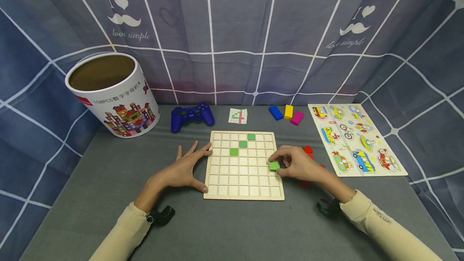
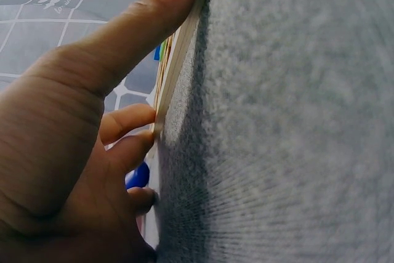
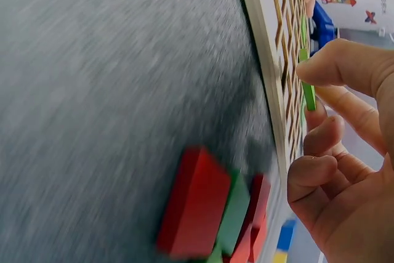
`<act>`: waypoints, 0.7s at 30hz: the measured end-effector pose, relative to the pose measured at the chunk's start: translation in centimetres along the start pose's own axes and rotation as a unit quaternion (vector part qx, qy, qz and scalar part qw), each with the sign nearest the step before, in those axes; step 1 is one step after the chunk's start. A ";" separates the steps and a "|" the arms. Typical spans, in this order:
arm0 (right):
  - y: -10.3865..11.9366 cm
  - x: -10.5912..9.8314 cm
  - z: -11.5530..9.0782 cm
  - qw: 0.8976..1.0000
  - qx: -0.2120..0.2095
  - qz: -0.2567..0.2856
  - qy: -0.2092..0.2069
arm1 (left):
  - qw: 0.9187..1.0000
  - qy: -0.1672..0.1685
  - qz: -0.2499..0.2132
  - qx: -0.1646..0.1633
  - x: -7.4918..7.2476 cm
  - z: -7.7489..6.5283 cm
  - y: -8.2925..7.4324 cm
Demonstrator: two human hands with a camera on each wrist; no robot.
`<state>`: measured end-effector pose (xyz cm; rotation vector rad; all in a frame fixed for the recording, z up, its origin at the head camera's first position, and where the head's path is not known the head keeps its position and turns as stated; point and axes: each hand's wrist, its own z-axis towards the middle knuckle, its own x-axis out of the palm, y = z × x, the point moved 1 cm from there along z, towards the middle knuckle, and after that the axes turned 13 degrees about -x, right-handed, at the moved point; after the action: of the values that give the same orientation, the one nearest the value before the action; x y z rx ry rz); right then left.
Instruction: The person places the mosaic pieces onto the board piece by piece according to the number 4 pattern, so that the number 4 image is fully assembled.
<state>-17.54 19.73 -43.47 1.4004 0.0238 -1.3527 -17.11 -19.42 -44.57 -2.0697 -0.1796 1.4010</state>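
A pale wooden grid board (image 1: 243, 180) lies flat on the grey table. Three green square tiles sit in its upper cells, in a diagonal line; the middle one is a green tile (image 1: 243, 144). With fingers spread, my left hand (image 1: 179, 171) touches the board's left edge, the thumb near the lower corner and the index finger higher up. My right hand (image 1: 301, 163) pinches another green tile (image 1: 274, 165) between thumb and finger over the board's right side. In the right wrist view this tile (image 3: 308, 93) is seen edge-on, tilted above the grid.
Beside the right hand lie red blocks (image 1: 308, 150), partly hidden, with a green block (image 3: 235, 207) among them. Behind the board are a blue game controller (image 1: 192, 116), a small pattern card (image 1: 237, 116) and a yellow block (image 1: 288, 111). A bucket (image 1: 123, 104) stands left; a picture board (image 1: 353, 140) lies right.
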 end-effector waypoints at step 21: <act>1.7 4.1 6.7 0.997 -0.044 0.055 0.016 | 1.000 0.003 -0.001 -0.001 -0.1 0.0 -0.2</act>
<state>-19.53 11.98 -43.20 1.3308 0.0276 -1.2241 -17.12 -19.27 -44.37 -2.0756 -0.1802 1.3947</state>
